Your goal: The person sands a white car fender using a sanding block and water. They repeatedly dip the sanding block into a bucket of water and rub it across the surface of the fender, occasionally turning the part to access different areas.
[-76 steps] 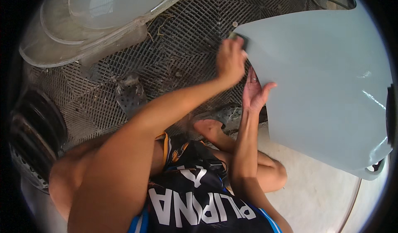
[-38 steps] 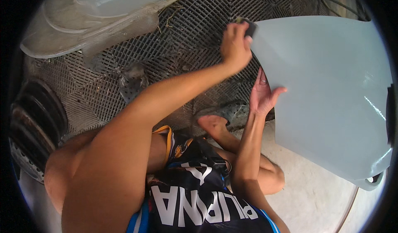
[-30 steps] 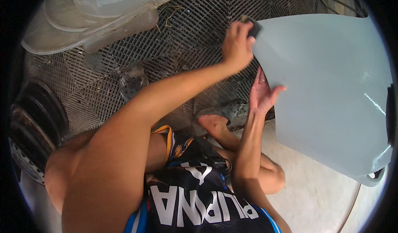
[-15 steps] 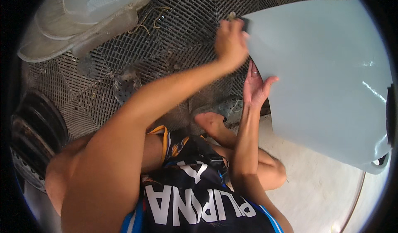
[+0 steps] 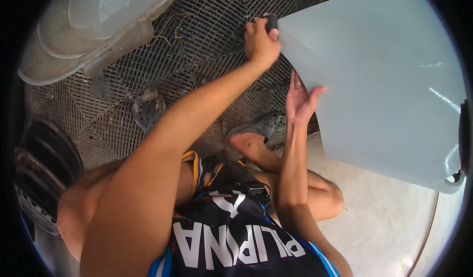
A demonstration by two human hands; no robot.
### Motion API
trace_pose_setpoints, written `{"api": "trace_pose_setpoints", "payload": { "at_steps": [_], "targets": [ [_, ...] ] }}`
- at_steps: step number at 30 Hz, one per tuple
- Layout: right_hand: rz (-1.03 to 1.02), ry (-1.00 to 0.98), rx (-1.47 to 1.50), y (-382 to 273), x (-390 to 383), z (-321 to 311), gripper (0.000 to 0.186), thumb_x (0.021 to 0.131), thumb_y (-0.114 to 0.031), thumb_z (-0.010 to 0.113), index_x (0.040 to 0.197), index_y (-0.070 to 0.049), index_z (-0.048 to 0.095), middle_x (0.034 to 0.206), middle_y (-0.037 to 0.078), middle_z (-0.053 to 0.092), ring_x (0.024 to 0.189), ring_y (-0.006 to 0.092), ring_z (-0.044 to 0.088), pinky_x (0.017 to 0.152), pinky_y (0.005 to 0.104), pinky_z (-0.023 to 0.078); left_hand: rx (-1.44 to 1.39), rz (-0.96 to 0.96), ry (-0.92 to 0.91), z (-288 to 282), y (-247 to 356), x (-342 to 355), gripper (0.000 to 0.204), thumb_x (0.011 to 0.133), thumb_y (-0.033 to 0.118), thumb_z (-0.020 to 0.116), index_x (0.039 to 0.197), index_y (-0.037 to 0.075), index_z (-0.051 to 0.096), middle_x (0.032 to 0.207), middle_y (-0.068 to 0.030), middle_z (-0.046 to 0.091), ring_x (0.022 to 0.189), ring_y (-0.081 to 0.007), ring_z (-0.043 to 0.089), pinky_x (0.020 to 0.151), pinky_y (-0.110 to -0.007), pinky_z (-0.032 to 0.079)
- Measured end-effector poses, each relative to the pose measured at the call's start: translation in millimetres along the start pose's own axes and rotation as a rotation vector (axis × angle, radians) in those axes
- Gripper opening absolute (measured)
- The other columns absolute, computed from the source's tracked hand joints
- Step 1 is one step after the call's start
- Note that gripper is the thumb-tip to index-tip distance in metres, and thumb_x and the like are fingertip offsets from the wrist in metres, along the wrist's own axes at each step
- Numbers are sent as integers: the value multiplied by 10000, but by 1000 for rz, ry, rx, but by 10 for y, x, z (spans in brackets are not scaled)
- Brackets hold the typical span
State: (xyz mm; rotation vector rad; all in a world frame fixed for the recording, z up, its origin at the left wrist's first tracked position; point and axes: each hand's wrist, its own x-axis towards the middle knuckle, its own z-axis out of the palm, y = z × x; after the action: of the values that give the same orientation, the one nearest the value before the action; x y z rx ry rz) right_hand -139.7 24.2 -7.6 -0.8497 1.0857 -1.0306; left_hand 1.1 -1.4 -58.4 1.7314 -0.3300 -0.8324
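My left hand (image 5: 261, 43) is closed around a small black block (image 5: 272, 23), just off the left corner of a large pale grey, glossy panel (image 5: 379, 85). Part of the block is hidden by my fingers, so its exact kind does not show. My right hand (image 5: 301, 103) supports the panel's near left edge from below, palm up, with the thumb resting on the top face and the fingers partly under the edge. The panel is smooth, curved at its edges, with a cut-out at its lower right corner.
A black slatted grid mat (image 5: 207, 65) covers the floor ahead. Another grey curved panel (image 5: 59, 55) lies at upper left, near a thin tangled cord (image 5: 170, 30). Dark round metal parts (image 5: 47, 154) stand at left. Pale concrete (image 5: 374, 218) is at lower right, by my perforated shoes (image 5: 148, 109).
My left hand has shifted left with the black block, away from the panel's corner. The panel appears slightly higher in view, and my right hand keeps its hold.
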Motion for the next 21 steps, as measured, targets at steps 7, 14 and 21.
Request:
{"api": "trace_pose_setpoints", "payload": {
  "at_steps": [7,14,21],
  "targets": [
    [-6,32,103,-1,24,-32,871,896,-569,636,1535,-80,302,1532,104,433,1378,286,462,1235,476,287,85,221,-132,85,-151,-224,354,906,140,638,1222,14,540,1236,-221,505,1134,-406,528,951,-501,455],
    [3,57,102,15,18,-33,892,872,-568,665,1527,-74,314,1516,107,447,1380,306,455,1240,477,280,27,57,-239,59,-353,-309,438,920,154,645,1299,10,478,1273,-252,480,1218,-439,490,1019,-521,415],
    [24,14,122,30,47,-100,866,893,-546,651,1540,-99,288,1527,102,431,1377,305,456,1232,492,290,113,95,-112,66,-277,-239,315,965,135,565,1256,34,499,1220,-228,500,1102,-427,551,947,-535,464]
  ]
}}
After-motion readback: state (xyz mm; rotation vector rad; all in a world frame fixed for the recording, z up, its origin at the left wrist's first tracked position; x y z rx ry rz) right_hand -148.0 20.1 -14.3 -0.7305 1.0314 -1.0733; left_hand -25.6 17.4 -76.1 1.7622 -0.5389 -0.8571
